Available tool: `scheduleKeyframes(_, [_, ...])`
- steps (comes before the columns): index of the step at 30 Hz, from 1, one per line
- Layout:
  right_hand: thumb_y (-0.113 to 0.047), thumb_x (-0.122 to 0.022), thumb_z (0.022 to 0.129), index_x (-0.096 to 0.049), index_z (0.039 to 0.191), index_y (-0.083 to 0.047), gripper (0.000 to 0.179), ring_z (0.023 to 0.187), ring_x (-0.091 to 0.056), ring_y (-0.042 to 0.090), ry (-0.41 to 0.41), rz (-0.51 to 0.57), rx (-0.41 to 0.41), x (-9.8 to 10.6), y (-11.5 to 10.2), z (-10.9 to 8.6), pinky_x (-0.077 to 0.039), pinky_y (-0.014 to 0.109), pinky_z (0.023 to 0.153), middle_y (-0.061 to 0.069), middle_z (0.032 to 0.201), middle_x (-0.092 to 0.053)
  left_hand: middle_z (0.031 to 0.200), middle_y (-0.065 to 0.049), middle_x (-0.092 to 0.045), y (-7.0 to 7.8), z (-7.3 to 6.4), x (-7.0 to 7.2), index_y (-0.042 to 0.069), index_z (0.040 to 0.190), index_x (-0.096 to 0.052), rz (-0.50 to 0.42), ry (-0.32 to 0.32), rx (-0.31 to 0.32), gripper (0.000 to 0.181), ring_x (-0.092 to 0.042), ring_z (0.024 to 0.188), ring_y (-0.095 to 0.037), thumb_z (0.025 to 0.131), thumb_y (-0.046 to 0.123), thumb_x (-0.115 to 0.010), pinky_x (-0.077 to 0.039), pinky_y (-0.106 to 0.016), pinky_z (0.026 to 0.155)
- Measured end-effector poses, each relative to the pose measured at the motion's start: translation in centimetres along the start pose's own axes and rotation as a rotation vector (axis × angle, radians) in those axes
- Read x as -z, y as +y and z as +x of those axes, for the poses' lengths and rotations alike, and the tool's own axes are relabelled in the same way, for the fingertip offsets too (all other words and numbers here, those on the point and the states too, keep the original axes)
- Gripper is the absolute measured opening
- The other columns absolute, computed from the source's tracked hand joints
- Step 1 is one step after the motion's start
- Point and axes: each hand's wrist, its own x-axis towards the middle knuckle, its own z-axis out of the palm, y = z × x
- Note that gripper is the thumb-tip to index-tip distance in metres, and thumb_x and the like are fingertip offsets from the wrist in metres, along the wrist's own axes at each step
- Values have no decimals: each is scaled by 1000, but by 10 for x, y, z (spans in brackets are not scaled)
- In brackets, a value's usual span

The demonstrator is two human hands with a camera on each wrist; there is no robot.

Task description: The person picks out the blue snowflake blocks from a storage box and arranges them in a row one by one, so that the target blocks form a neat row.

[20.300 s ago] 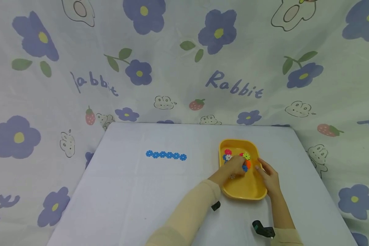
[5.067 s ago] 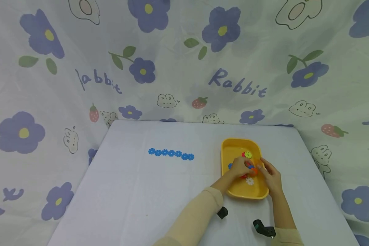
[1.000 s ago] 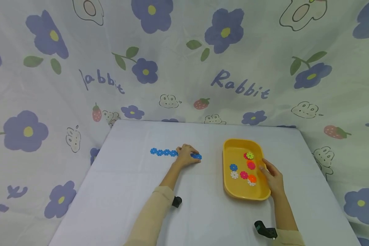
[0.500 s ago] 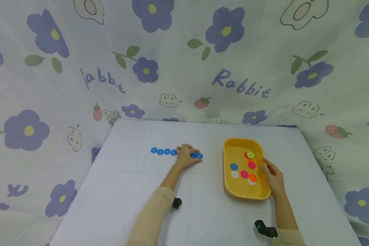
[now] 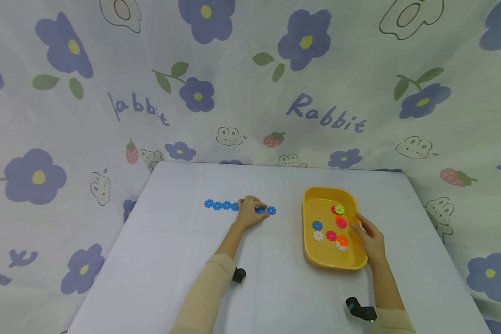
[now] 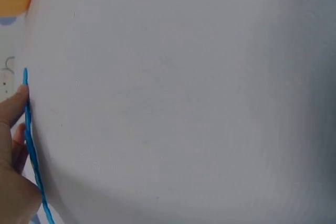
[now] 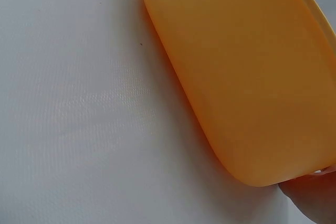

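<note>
Several blue flower-shaped plastic discs form a row [image 5: 221, 205] on the white table, its middle hidden under my left hand [image 5: 248, 212]. Thumb and fingers of that hand grip the row from its two sides near the right end, where the last blue disc [image 5: 271, 210] shows past the fingertips. The left wrist view catches the row edge-on as a thin blue strip [image 6: 32, 150] against the fingers. My right hand [image 5: 371, 240] holds the yellow tray [image 5: 334, 262] by its right side, thumb over the rim. In the right wrist view, the tray's outer wall [image 7: 236, 77] fills much of the picture.
Inside the tray lie loose flower discs: a blue one [image 5: 317, 225], a white one [image 5: 318, 235], a yellow-green one [image 5: 339, 209], and several pink and orange ones. A patterned cloth [image 5: 250, 102] hangs behind the table's far edge.
Earlier, my left hand was among the discs in the tray; now it is at the row, which has grown rightward. In the last half second its fingers shifted slightly left, baring the end disc.
</note>
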Motion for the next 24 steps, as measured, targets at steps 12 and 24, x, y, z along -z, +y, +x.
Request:
scheduleKeyframes(12, [-39,-54,94,-37,145,-16,58,142,-19,22,3,-14,-5,0,-1,-1,-26,27,109,6,154,-25,104,-7,-60,3,2,-7,18,102,-74,99,-5,33,39,-45,111,-26,71,41,-80,-18,-58,100])
scheduleKeyframes(24, [-40,-53,94,-37,145,-18,58,142,-19,21,9,-18,-22,-2,1,0,-25,32,111,5,155,-24,108,-8,-58,5,4,-13,21,101,-74,144,-13,52,36,-41,114,-28,73,44,-77,-20,-58,99])
